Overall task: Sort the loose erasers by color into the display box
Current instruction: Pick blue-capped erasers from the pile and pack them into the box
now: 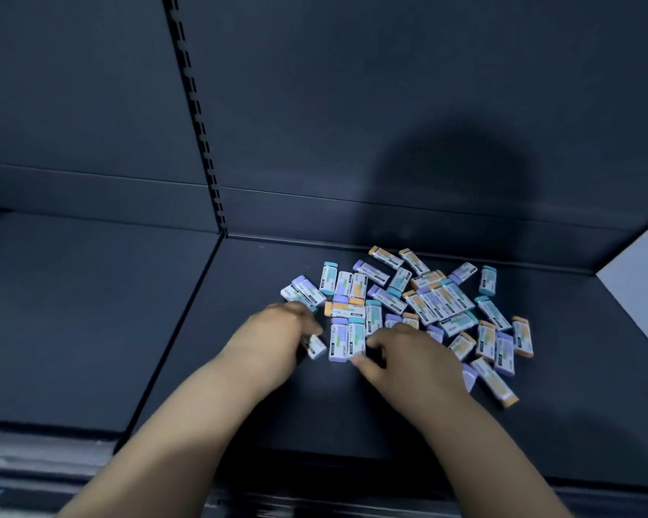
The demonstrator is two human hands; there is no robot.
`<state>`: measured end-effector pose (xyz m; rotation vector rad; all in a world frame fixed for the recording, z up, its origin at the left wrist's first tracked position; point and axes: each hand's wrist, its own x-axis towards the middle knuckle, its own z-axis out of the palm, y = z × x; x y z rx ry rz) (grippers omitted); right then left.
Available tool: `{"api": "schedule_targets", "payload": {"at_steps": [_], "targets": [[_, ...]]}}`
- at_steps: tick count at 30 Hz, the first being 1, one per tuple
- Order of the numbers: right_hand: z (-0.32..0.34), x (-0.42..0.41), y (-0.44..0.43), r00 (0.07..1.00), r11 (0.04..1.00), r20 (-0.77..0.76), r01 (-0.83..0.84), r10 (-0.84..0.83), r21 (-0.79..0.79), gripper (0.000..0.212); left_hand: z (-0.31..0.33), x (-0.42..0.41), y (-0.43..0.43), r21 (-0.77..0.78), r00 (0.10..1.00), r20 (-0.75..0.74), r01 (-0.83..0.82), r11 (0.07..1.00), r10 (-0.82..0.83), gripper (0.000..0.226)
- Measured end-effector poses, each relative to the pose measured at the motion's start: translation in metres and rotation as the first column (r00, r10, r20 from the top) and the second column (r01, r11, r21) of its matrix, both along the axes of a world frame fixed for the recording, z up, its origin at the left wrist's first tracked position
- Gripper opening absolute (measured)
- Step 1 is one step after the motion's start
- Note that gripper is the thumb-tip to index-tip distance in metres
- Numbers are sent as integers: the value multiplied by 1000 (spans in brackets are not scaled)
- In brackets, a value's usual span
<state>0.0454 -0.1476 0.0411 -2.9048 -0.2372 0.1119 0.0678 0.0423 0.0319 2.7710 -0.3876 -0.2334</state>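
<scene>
The erasers [427,300] lie mixed; sorting looks unstarted. My left hand [277,330] grips one eraser [316,347]; my right hand [408,353] pinches a teal eraser [357,336].

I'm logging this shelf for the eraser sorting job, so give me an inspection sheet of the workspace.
Surface: dark matte shelf board, bearing the erasers.
Job's things: loose pile of paper-sleeved erasers with teal, purple and orange ends; display box not seen.
Clutter: nothing seen.
Hands: left hand grips one small white-sleeved eraser; right hand touches a teal-ended eraser, grip unclear.
Cables: nothing seen.
Surroundings: dark back panel with slotted upright; pale panel at right.
</scene>
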Motion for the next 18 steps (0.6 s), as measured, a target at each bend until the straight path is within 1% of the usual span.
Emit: {"api": "schedule_targets", "payload": {"at_steps": [2,4,5,6,8,11,13,15,18], "targets": [[-1,3,1,1000,1000,-18,-22,22,-13,39,-1,-2,-1,-65,999,3,-36,997,37,46],[-2,5,1,999,999,-25,-37,36,-25,41,-1,-7,-2,-115,989,75,-122,986,131,34],[-3,5,1,999,999,-17,-40,40,-26,41,-2,-10,-3,-123,977,107,-169,978,183,33],[-3,5,1,999,999,-7,-41,40,-24,42,-3,-11,-3,-112,968,113,-211,971,223,39],[-4,4,2,999,999,11,-40,40,-17,45,-3,-12,-5,-79,962,64,-262,962,267,53],[-4,4,2,999,999,31,-43,44,-16,47,0,-10,-7,-86,973,8,-231,969,233,60],[-4,5,3,997,998,41,-59,60,-11,44,2,-9,-5,-111,986,-16,-165,980,164,61],[-2,5,1,995,996,25,-92,92,2,38,5,-11,-1,-120,993,-50,-114,986,109,70],[3,8,-6,990,989,-21,-141,142,37,31,6,-12,8,14,995,-77,-70,997,70,86]]}}
